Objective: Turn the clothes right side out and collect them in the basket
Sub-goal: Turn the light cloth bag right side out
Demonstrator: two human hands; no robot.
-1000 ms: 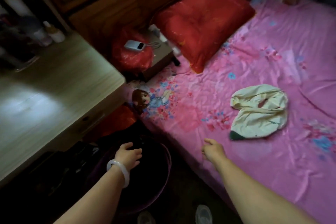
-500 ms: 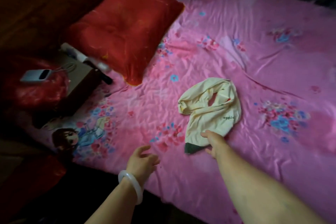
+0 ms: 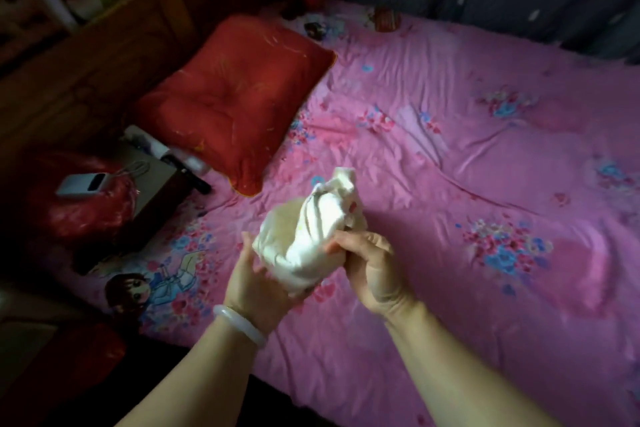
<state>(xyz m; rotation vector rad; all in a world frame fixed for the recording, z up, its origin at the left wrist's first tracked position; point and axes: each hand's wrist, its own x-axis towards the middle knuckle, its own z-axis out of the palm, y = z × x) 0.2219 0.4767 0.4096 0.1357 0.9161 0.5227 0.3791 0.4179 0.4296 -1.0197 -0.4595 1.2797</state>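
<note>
From the head camera, I see my left hand [image 3: 256,282] cupped under the cream shirt [image 3: 308,236] and my right hand [image 3: 372,263] pinching its edge, both held up over the pink bed [image 3: 485,184]. It is all bunched up — I may pull the wrong bit and leave it inside out. I see no basket — a blind toss could miss.

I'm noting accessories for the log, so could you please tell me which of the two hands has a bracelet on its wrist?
The left hand: a pale bangle circles its wrist, while the right hand has a bare wrist.
</note>
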